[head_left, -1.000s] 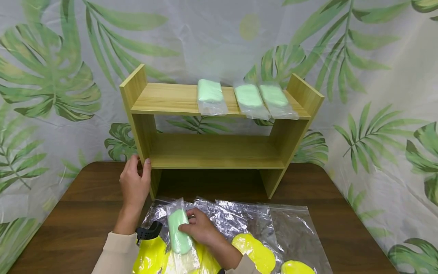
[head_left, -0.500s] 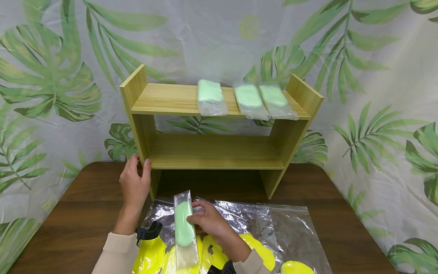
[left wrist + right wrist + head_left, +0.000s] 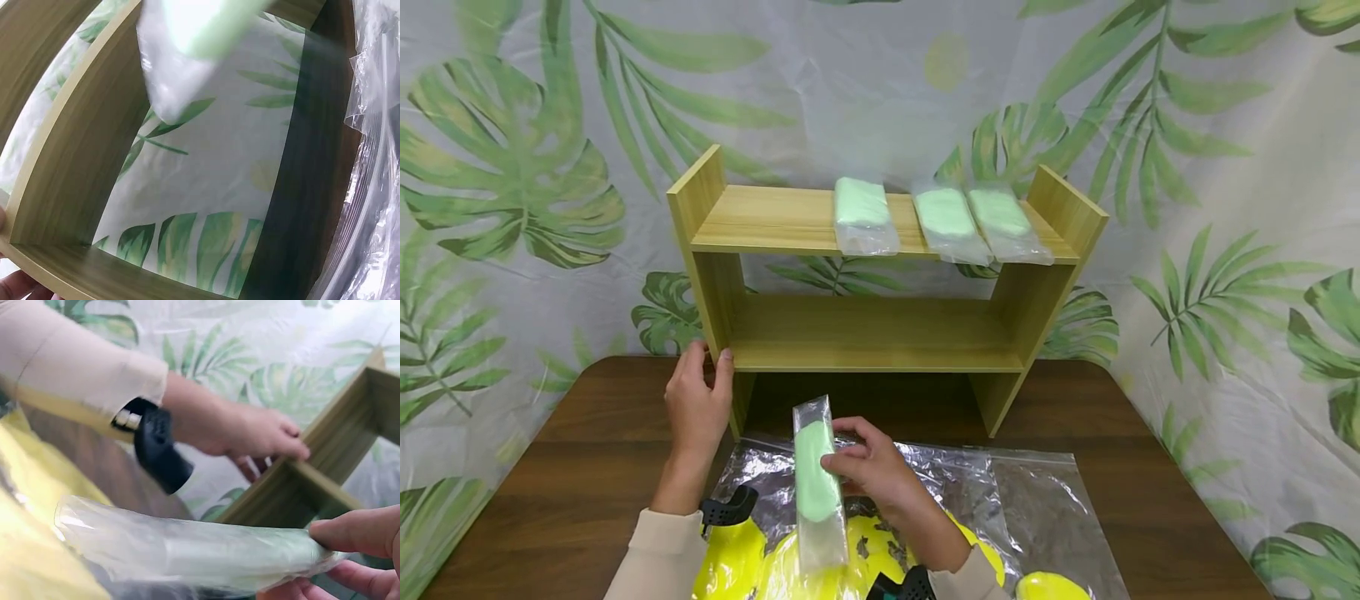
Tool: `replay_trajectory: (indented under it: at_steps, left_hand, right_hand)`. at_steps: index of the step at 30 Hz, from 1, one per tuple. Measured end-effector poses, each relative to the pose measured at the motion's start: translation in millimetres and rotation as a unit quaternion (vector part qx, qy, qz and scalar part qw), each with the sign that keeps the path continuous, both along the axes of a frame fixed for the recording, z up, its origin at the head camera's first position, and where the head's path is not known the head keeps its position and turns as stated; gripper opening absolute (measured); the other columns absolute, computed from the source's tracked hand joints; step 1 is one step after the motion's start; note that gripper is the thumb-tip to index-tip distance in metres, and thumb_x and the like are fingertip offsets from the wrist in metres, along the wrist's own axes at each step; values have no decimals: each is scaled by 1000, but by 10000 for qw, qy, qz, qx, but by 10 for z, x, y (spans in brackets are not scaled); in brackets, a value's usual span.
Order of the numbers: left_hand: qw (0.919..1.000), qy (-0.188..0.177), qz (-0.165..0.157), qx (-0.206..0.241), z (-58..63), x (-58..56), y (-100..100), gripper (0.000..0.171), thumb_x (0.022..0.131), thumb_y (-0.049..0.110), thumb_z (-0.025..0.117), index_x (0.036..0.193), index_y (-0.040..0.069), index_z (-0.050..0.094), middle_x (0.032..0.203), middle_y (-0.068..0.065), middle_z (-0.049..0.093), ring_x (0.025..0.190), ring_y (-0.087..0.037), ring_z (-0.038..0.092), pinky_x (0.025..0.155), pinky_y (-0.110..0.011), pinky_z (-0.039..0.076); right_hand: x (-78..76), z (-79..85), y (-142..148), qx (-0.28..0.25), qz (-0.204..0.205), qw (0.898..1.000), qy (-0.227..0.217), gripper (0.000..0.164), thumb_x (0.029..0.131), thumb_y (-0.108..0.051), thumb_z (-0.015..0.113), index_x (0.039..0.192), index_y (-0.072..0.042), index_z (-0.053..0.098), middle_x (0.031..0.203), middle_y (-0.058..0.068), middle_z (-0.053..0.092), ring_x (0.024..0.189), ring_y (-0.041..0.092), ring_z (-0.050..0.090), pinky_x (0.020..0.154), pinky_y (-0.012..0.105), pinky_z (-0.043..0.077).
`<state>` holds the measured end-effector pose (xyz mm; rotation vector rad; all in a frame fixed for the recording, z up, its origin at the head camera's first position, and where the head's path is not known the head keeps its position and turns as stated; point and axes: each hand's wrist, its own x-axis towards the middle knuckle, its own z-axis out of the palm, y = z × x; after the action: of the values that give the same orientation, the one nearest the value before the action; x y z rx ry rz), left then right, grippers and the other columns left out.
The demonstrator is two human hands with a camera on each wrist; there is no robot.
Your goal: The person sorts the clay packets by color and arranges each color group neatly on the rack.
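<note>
My left hand (image 3: 697, 408) grips the left side panel of a small wooden shelf (image 3: 880, 335); in the left wrist view only fingertips (image 3: 17, 286) show at the panel's edge. With my right hand (image 3: 880, 475) I pinch a narrow clear plastic bag (image 3: 820, 479) holding a pale green slab, tilted nearly upright before the shelf's lower opening. In the right wrist view, thumb and fingers hold one end of this bag (image 3: 187, 550). The same bag, blurred, crosses the top of the left wrist view. Three similar pale green bags (image 3: 861, 204) lie on the top shelf.
Below the right hand, several clear zip bags (image 3: 1037, 492) with bright yellow flat pieces (image 3: 1051, 586) overlap along the front of the dark wooden table (image 3: 572, 467). Behind the shelf hangs a leaf-printed cloth (image 3: 880, 83).
My right hand has lifted the pale green bag up and slightly right, away from the yellow pieces, tilting it more upright. My left hand keeps its grip on the shelf panel.
</note>
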<state>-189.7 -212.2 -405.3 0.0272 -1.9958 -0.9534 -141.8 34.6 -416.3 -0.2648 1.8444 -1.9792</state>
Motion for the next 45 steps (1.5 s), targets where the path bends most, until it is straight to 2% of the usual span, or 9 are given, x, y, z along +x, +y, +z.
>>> replay_trajectory:
  at_steps: [8,14,19,22,25,28,32,36,45]
  left_hand:
    - [10000,38,13,21,-29,2,-8,22,96,18,57,100,-4,59,83,-18,59,68,-34,57,62,-46,41]
    - [10000,30,-3,31,-21,-8,-9,23,96,19,57,100,-4,59,84,-19,59,70,-36,57,63,-47,41]
    - [10000,15,-29,41,-14,-28,-10,24,95,20,58,101,-3,59,84,-19,59,70,-35,56,64,-47,41]
    - [10000,-1,-20,64,-14,-38,-13,24,95,20,58,101,-3,59,85,-19,60,71,-35,57,65,-46,42]
    - [10000,8,-25,83,-9,-38,-11,23,95,20,58,101,-2,60,86,-19,60,73,-36,58,66,-47,42]
    - [9999,5,-33,99,-9,-33,-11,23,95,20,58,101,-2,60,87,-19,61,74,-36,58,67,-48,42]
    - [9999,-51,-44,120,-16,-28,-12,23,95,20,58,102,-2,59,89,-20,61,74,-37,58,67,-47,42]
    - [9999,-68,-18,145,-14,-24,-15,24,95,20,59,102,-2,59,91,-21,62,76,-39,58,68,-48,42]
    - [9997,-159,-27,168,-10,-22,-13,24,96,21,57,103,-1,59,92,-19,62,76,-37,59,67,-48,43]
  right_hand:
    - [51,188,100,-112,-32,9995,292,50,86,-12,72,131,-8,51,91,9,67,74,20,66,68,39,55]
    - [141,406,149,-82,-246,9978,606,54,85,-13,73,133,-9,49,90,10,66,76,21,66,69,37,55]
    - [220,578,181,-193,-479,9949,863,57,85,-12,74,136,-15,47,94,14,67,79,24,68,70,40,55]
    - [259,655,199,-370,-526,9927,1024,53,86,-10,72,133,-15,50,95,14,69,81,25,69,67,41,55]
    - [297,713,219,-468,-515,9906,1179,42,87,-9,71,126,-11,56,94,12,68,78,20,66,60,35,53]
    - [320,765,232,-417,-527,9886,1348,34,88,-10,70,120,-9,60,92,11,67,76,16,63,54,29,49]
    - [330,848,259,-214,-553,9863,1541,28,90,-14,69,117,-11,64,98,11,66,75,16,59,55,28,48]
    - [336,992,295,-117,-423,9848,1680,25,92,-17,67,117,-13,66,107,12,63,75,17,56,60,29,49]
    - [340,1459,411,106,-2,9809,1942,35,87,-12,71,121,-13,62,115,14,60,87,24,64,71,33,53]
